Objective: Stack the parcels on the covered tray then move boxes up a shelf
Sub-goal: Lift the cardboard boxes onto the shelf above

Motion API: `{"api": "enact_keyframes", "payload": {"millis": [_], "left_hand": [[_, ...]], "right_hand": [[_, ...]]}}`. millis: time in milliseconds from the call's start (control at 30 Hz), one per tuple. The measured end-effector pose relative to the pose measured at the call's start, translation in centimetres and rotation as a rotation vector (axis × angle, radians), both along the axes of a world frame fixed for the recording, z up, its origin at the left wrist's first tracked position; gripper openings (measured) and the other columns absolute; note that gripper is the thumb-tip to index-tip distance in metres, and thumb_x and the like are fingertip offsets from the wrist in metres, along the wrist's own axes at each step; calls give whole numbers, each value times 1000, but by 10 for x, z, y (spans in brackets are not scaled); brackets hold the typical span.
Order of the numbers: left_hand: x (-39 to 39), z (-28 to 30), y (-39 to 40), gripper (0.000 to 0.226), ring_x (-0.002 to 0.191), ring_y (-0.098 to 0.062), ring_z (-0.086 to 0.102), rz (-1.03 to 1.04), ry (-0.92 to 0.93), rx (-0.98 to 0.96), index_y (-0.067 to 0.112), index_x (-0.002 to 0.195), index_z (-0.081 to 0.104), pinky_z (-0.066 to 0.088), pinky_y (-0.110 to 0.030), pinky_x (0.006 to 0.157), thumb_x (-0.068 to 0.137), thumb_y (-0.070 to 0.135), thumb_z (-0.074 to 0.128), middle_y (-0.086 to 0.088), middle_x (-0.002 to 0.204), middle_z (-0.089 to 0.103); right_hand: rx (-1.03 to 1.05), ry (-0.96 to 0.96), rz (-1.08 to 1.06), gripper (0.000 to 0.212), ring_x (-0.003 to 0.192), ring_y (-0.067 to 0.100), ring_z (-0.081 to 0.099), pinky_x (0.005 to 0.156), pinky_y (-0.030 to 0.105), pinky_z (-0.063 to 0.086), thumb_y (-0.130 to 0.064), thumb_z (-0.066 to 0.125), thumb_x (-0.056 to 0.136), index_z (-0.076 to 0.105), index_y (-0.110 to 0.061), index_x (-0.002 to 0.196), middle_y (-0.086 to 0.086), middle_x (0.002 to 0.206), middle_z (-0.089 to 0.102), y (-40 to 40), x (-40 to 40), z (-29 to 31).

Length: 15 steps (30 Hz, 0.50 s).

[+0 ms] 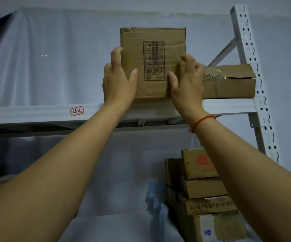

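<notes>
A brown cardboard box (156, 60) with a printed fragile label stands on end at the upper shelf (50, 111) of a white metal rack. My left hand (118, 81) grips its left edge and my right hand (186, 82) grips its lower right edge, both arms reaching up. A flat cardboard box (232, 82) with torn tape lies on the same shelf, just right of the held box. On the shelf below, at the lower right, several brown parcels (204, 187) sit in a stack.
The rack's perforated white upright (251, 67) rises at the right. Two red-bordered labels (77, 111) are stuck on the shelf's front beam. Pale sheeting (54, 58) hangs behind the shelves. A blue scrap (152, 194) lies left of the parcel stack.
</notes>
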<state>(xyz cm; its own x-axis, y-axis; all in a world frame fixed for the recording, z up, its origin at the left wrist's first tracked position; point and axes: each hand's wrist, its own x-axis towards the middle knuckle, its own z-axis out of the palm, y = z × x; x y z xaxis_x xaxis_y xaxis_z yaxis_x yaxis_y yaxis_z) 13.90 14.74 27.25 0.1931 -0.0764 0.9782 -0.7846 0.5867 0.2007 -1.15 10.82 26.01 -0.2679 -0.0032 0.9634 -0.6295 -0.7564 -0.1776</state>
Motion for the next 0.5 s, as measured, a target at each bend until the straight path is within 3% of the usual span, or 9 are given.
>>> {"api": "enact_keyframes", "payload": {"millis": [100, 233, 400, 500], "left_hand": [[1, -2, -11, 38, 98, -18, 49, 19, -17, 19, 18, 133, 40, 39, -22, 81, 97, 25, 50, -13, 127, 46], [1, -6, -26, 35, 101, -13, 46, -3, -39, 136, 20, 134, 49, 32, -18, 84, 100, 29, 42, -9, 129, 46], [8, -11, -44, 44, 131, -20, 43, 21, -135, 253, 23, 146, 39, 29, -22, 95, 103, 31, 34, -5, 147, 41], [12, -14, -57, 48, 143, -21, 29, 57, -202, 317, 29, 150, 31, 27, -35, 113, 102, 37, 30, -3, 157, 30]], "right_hand": [[56, 41, -52, 33, 103, 21, 48, 82, 32, 48, -29, 50, 97, 50, -16, 127, 15, 127, 42, -15, 0, -8], [151, 99, -27, 29, 100, 19, 47, 81, 29, 46, -29, 44, 99, 53, -16, 123, 11, 121, 44, -30, 0, -16], [176, 116, -54, 29, 104, 22, 49, 80, 28, 42, -27, 43, 99, 54, -11, 121, 12, 124, 43, -37, 1, -25], [193, 106, -75, 30, 110, 25, 47, 85, 29, 43, -28, 44, 99, 54, -9, 119, 13, 127, 42, -42, 3, -30]]}}
